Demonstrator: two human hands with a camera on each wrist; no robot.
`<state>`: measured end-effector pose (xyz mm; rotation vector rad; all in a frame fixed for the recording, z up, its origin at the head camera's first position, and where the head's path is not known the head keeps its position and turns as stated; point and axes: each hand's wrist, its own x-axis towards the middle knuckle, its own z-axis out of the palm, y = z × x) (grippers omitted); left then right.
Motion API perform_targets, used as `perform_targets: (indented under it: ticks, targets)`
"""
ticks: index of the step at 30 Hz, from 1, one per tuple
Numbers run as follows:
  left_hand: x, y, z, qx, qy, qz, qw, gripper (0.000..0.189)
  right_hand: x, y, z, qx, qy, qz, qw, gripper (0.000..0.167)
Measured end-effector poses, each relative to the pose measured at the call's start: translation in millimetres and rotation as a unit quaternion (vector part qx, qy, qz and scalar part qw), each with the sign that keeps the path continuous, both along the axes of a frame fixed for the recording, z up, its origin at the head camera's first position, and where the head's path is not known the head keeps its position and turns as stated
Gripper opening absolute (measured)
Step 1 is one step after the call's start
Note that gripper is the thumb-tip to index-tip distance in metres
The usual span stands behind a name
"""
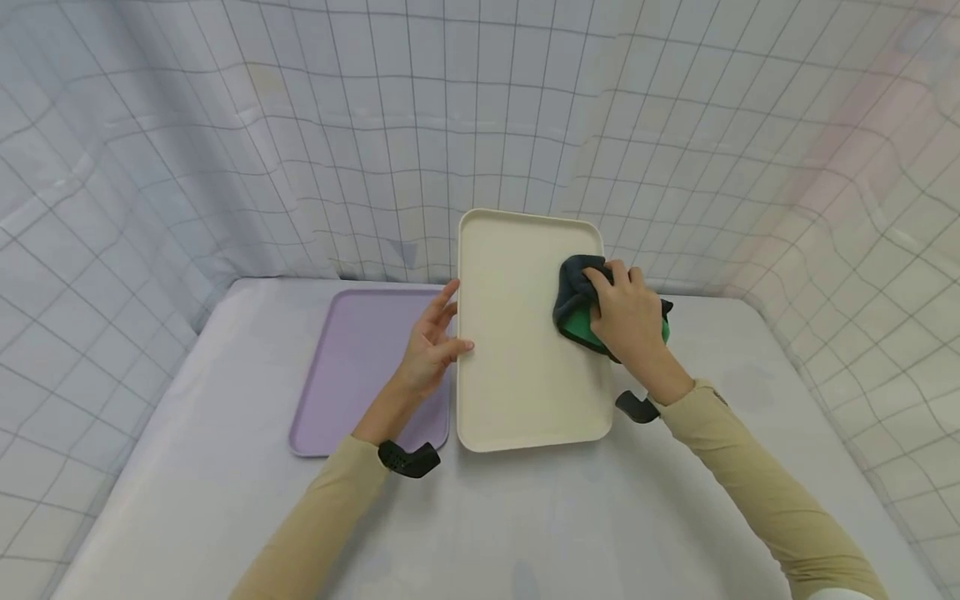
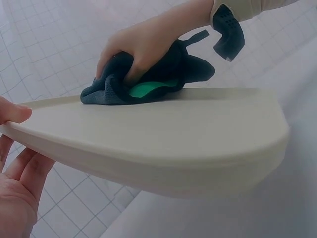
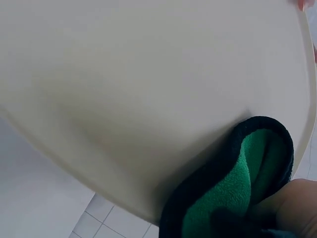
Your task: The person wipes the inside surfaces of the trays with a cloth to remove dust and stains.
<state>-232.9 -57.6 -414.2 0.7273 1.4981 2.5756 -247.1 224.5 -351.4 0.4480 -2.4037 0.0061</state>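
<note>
A cream rectangular tray point(image 1: 517, 358) is held up off the table, its inner face toward the head camera. My left hand point(image 1: 431, 350) grips its left edge, thumb over the rim and fingers behind, as the left wrist view also shows. On the right part of the tray, my right hand point(image 1: 626, 312) holds a bunched cloth point(image 1: 577, 292), dark blue-grey with a green side, against the surface. In the right wrist view the cloth's green side point(image 3: 223, 203) and dark border lie close over the tray point(image 3: 148, 74) near its edge.
A lilac tray point(image 1: 360, 358) lies flat on the white-covered table point(image 1: 525, 525), left of the cream one and partly behind my left hand. White curtains with a dark grid point(image 1: 465, 108) hang around the back and sides.
</note>
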Motion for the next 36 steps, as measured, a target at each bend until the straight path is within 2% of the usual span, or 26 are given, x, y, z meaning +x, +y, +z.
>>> perform_targets:
  ticks: [7, 16, 21, 24, 36]
  targets:
    - [-1.2, -2.2, 0.4, -0.004, 0.0, -0.005, 1.0, 0.087, 1.2, 3, -0.2, 0.002, -0.011, 0.01, 0.9999, 0.039]
    - [1.3, -1.6, -3.4, 0.009, -0.009, -0.003, 0.9999, 0.087, 4.5, 0, -6.2, 0.019, 0.002, 0.025, 0.9995, 0.037]
    - [4.1, 2.8, -10.2, 0.02, -0.015, -0.002, 0.9997, 0.086, 8.9, -2, -12.6, 0.018, 0.002, 0.022, 0.9996, 0.037]
    - [5.1, 5.6, -10.4, 0.024, -0.017, 0.0, 0.9996, 0.086, 9.5, -3, -16.1, 0.011, 0.002, 0.019, 0.9998, 0.038]
    - [8.5, 6.8, -15.2, 0.038, -0.03, 0.01, 0.9988, 0.083, 17.2, -6, -12.9, -0.013, -0.033, -0.015, 0.9993, 0.043]
